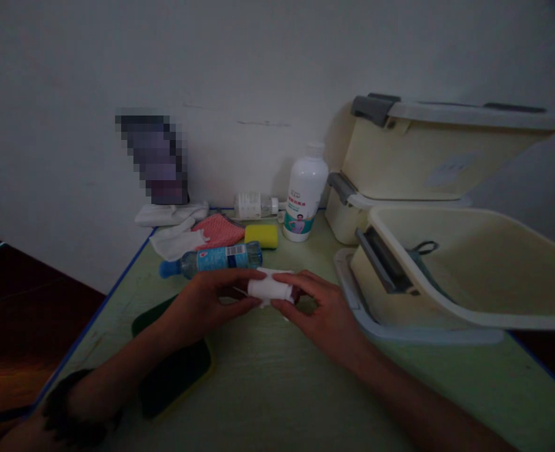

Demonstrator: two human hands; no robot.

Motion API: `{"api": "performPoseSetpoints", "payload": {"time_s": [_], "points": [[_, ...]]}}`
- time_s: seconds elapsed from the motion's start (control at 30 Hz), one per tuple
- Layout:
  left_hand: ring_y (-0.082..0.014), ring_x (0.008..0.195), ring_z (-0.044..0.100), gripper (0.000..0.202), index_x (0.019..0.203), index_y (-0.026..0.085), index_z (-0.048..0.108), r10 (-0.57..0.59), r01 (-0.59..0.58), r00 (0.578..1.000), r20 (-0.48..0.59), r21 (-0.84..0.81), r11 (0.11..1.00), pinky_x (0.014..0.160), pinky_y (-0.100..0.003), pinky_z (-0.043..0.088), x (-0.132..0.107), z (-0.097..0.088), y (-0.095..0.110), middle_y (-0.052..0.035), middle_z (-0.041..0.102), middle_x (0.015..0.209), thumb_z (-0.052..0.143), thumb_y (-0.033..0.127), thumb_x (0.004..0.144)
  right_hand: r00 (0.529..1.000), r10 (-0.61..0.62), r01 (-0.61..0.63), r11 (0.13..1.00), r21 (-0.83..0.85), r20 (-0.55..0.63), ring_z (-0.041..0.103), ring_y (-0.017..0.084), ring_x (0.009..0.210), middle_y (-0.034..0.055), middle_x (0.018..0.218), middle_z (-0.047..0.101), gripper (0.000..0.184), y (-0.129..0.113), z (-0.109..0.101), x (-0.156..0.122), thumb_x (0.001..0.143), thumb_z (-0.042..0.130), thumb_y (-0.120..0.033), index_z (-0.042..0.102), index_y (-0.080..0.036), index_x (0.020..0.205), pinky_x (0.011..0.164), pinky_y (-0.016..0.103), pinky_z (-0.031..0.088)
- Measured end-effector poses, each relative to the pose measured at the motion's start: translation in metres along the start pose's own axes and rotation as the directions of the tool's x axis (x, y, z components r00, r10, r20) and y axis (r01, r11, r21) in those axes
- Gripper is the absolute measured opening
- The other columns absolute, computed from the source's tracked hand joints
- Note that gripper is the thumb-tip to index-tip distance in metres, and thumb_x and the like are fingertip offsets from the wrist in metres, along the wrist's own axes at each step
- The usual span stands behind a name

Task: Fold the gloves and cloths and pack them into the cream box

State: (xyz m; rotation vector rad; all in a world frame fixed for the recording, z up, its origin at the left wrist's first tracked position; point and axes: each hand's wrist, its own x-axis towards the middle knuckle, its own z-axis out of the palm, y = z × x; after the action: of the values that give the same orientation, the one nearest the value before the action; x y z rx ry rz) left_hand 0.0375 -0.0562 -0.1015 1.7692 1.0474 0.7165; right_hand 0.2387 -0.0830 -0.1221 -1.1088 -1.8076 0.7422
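Both hands hold a small white roll (pixel 272 287) of soft material above the middle of the table; whether it is cloth or paper I cannot make out. My left hand (pixel 211 300) pinches its left end between thumb and fingers. At the right end, my right hand (pixel 325 307) grips it the same way. Just behind my left hand a clear bottle (pixel 221 258) with a blue cap and blue label lies on its side. Under my left forearm lies a dark green pad (pixel 176 376) with a yellowish edge, partly hidden.
A white bottle (pixel 306 194) stands near the wall beside a yellow sponge (pixel 261 236) and a small clear bottle (pixel 253 206) lying down. Red cloth (pixel 218 231) and white cloth (pixel 178 243) lie at back left. An open cream bin (pixel 390 301) and stacked bins (pixel 400 160) occupy the right.
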Motion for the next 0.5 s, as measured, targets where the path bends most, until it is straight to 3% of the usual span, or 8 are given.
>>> {"api": "performPoseSetpoints", "payload": {"time_s": [0.13,0.23,0.37,0.5], "points": [[-0.0150,0.082,0.069,0.032,0.101,0.018,0.065,-0.106,0.121,0.992,0.070,-0.252,0.960,0.078,-0.027,0.054,0.003,-0.004,0.002,0.0008,0.075,0.089,0.071,0.015,0.069,0.990,0.099,-0.121,0.960,0.253,0.096,0.059,0.013,0.071,0.0012,0.082,0.063,0.046,0.001,-0.005,0.000,0.072,0.069,-0.023,0.057,-0.021,0.117,0.069,0.029,0.051],[-0.0110,0.077,0.069,0.032,0.098,0.019,0.066,-0.125,0.168,0.983,0.131,-0.395,0.903,0.073,-0.021,0.054,0.005,-0.008,0.003,0.0039,0.075,0.085,0.070,0.008,0.068,0.985,0.056,-0.114,0.919,0.377,0.161,0.061,0.013,0.081,0.0024,0.089,0.065,0.046,0.001,-0.010,0.000,0.078,0.062,-0.020,0.052,-0.022,0.123,0.078,0.030,0.051],[-0.0094,0.076,0.069,0.035,0.099,0.020,0.066,-0.101,0.179,0.978,0.182,-0.483,0.857,0.070,-0.017,0.053,0.004,-0.010,0.004,0.0039,0.076,0.084,0.070,0.005,0.067,0.986,0.068,-0.123,0.917,0.381,0.153,0.062,0.011,0.075,-0.0003,0.084,0.065,0.042,0.001,-0.011,0.001,0.075,0.064,-0.017,0.056,-0.023,0.116,0.072,0.026,0.052],[-0.0092,0.075,0.068,0.038,0.101,0.019,0.064,-0.106,0.197,0.971,0.213,-0.471,0.860,0.068,-0.017,0.052,0.002,-0.009,0.003,0.0033,0.075,0.083,0.070,0.004,0.067,0.989,0.088,-0.122,0.935,0.333,0.115,0.063,0.010,0.069,-0.0025,0.076,0.064,0.034,-0.001,-0.007,0.001,0.071,0.067,-0.015,0.061,-0.024,0.104,0.066,0.023,0.052]]}}
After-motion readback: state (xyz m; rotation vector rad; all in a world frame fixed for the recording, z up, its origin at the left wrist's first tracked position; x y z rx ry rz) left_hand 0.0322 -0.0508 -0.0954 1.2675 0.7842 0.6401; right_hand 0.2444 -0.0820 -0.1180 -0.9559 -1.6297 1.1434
